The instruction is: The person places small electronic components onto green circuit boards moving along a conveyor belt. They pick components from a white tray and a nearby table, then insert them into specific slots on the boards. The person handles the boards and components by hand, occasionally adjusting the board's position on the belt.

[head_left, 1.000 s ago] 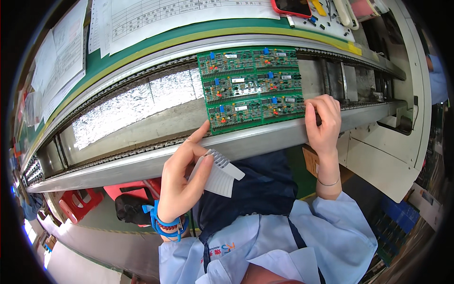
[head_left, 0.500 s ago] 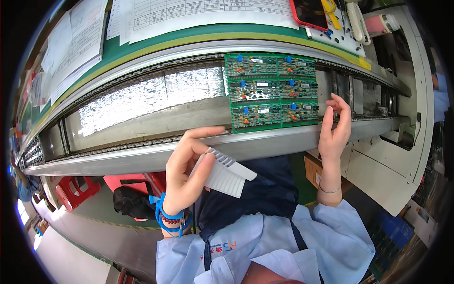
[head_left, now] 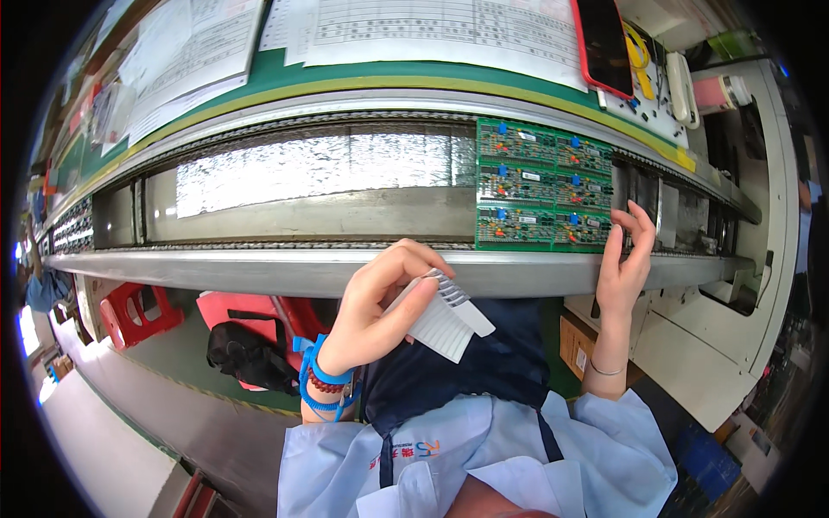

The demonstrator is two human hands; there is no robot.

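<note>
My left hand (head_left: 373,312) pinches a folded sheet of white labels (head_left: 445,335) between thumb and fingers, just in front of the conveyor's near rail. Dark marks run along the sheet's upper edge. A blue coiled strap (head_left: 321,367) and red beads circle that wrist. A green panel of several circuit boards (head_left: 542,186), with blue and red components and small white labels, lies across the conveyor rails. My right hand (head_left: 625,263) is open beside the panel's near right corner, its fingers bent and apart, holding nothing. Whether its fingertips touch the panel, I cannot tell.
The conveyor's near metal rail (head_left: 259,274) runs across the view. Behind it, a green bench holds printed sheets (head_left: 449,39), a red-edged phone (head_left: 603,47) and yellow-handled scissors (head_left: 641,65). A red stool (head_left: 142,315) and a black bag (head_left: 246,356) are at lower left.
The view has shifted, and the panel appears farther right. My left index finger, stretched toward the panel before, is now curled in by the label sheet. My right hand stays open near the panel.
</note>
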